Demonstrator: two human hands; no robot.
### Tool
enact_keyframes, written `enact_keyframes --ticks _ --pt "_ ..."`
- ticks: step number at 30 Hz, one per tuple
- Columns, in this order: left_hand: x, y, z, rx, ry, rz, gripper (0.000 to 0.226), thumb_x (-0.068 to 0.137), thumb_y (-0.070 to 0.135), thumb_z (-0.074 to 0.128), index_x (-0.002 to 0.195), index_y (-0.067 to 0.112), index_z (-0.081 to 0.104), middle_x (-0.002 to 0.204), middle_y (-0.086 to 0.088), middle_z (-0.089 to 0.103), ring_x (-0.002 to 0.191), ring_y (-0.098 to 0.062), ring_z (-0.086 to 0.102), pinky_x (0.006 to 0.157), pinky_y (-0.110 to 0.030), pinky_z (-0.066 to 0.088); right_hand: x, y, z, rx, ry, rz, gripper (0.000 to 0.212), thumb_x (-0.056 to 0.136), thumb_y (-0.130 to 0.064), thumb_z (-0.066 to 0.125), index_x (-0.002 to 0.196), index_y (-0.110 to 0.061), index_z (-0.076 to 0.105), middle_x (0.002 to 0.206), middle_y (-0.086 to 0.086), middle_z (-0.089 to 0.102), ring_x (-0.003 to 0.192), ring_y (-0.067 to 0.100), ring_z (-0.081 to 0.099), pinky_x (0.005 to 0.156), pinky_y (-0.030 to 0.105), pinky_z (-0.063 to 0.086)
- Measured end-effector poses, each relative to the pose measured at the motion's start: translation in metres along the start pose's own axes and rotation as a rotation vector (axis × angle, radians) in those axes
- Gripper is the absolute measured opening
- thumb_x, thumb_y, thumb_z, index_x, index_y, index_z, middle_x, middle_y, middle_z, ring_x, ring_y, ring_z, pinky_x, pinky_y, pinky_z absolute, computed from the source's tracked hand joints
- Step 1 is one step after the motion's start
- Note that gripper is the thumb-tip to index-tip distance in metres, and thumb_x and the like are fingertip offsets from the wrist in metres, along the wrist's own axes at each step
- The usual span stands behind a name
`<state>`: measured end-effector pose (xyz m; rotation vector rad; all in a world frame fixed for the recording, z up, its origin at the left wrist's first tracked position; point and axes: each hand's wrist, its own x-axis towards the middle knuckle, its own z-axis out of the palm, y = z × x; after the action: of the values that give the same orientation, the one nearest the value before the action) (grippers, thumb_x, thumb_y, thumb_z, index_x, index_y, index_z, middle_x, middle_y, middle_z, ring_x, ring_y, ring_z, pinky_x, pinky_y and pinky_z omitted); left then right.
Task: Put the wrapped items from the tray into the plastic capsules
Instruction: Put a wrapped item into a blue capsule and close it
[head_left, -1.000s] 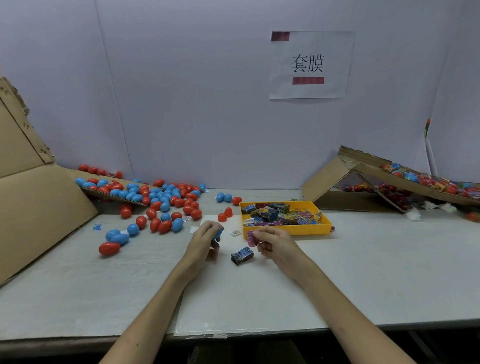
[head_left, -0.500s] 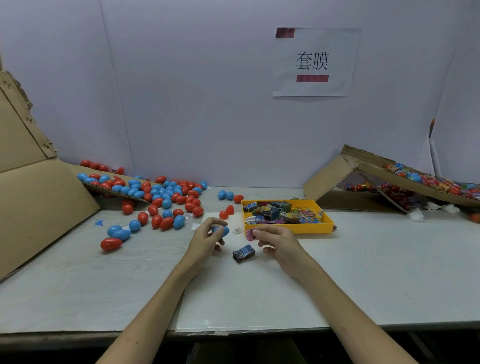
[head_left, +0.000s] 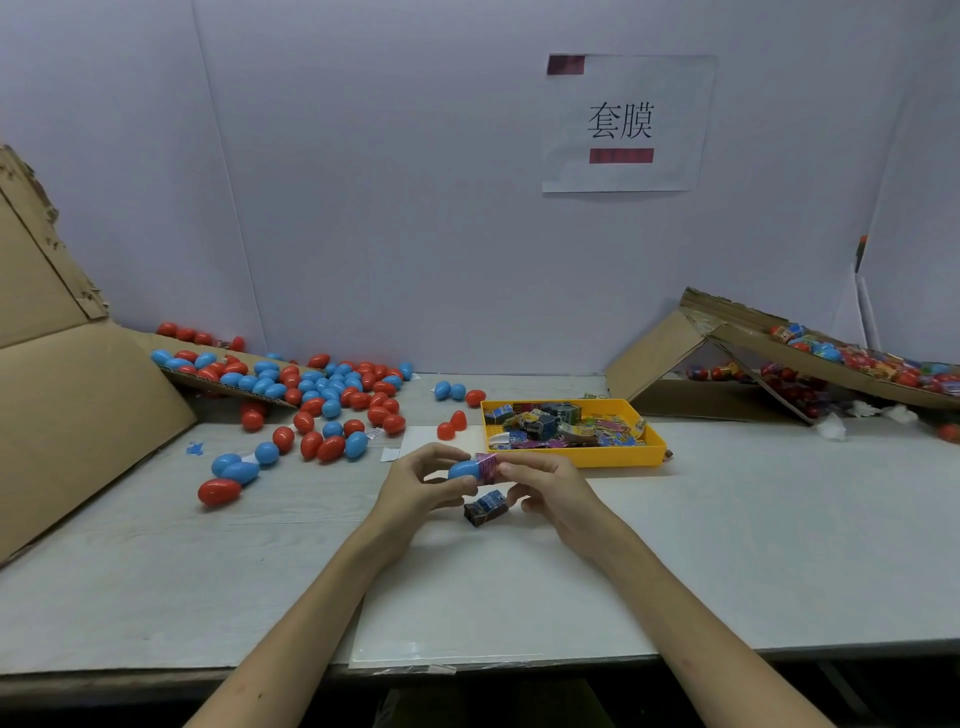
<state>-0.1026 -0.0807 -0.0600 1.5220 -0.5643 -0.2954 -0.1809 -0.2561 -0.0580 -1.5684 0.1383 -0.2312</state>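
While our left hand (head_left: 415, 491) is gripping the blue capsule (head_left: 461, 471) above the table (head_left: 727, 545), we are pinching a purple wrapped item (head_left: 487, 464) against its end with our right hand (head_left: 553, 488), near the yellow tray (head_left: 597, 457).

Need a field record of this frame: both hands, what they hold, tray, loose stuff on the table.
left hand: grips blue capsule
right hand: pinches purple wrapped item at the capsule's right end
insertion: cannot tell how far in
yellow tray: behind the hands, holds many wrapped items
dark wrapped item: lies on the table, just below the hands
red and blue capsules: scattered left of the hands
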Motion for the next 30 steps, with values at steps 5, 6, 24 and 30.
enact_keyframes --ticks 5,6,24,30 --pt "0.0009 -0.0009 -0.0015 0.021 0.034 0.005 0.027 0.082 0.009 0.077 0.107 0.009 0.066 0.109 -0.011 0.07 0.082 -0.022 0.073 0.074 -0.03 0.057 -0.0017 -0.002 -0.0006 0.033 -0.019 0.003 0.02 0.092 -0.019 0.066 0.11 -0.019 0.074 0.102 0.009 0.074 0.066 0.012 0.06 0.059 0.022 0.043" --pt "0.0011 -0.0011 -0.0013 0.025 0.039 0.004 0.027 0.083 0.009 0.077 0.107 0.009 0.066 0.109 -0.011 0.07 0.082 -0.022 0.072 0.074 -0.031 0.057 -0.002 -0.0025 -0.001 0.038 -0.028 0.006 0.019 0.092 -0.02 0.066 0.109 -0.021 0.074 0.102 0.009 0.075 0.067 0.012 0.06 0.059 0.022 0.043" --pt "-0.001 -0.0017 0.0003 0.096 -0.071 -0.002 0.021 0.083 0.009 0.076 0.098 0.014 0.063 0.106 -0.009 0.069 0.086 -0.02 0.068 0.068 -0.025 0.055 -0.0018 -0.0013 0.0022 -0.039 -0.036 0.003 0.012 0.091 -0.026 0.068 0.09 -0.029 0.079 0.091 -0.005 0.075 0.077 0.007 0.065 0.062 0.021 0.047" --pt "-0.0002 -0.0018 0.0015 0.132 -0.069 0.003 0.021 0.083 0.01 0.077 0.099 0.015 0.063 0.102 -0.004 0.07 0.079 -0.013 0.071 0.064 -0.019 0.055 -0.0007 0.001 0.0006 -0.038 -0.017 -0.02 0.01 0.087 -0.014 0.072 0.089 -0.022 0.078 0.084 -0.002 0.075 0.074 0.012 0.066 0.062 0.023 0.052"
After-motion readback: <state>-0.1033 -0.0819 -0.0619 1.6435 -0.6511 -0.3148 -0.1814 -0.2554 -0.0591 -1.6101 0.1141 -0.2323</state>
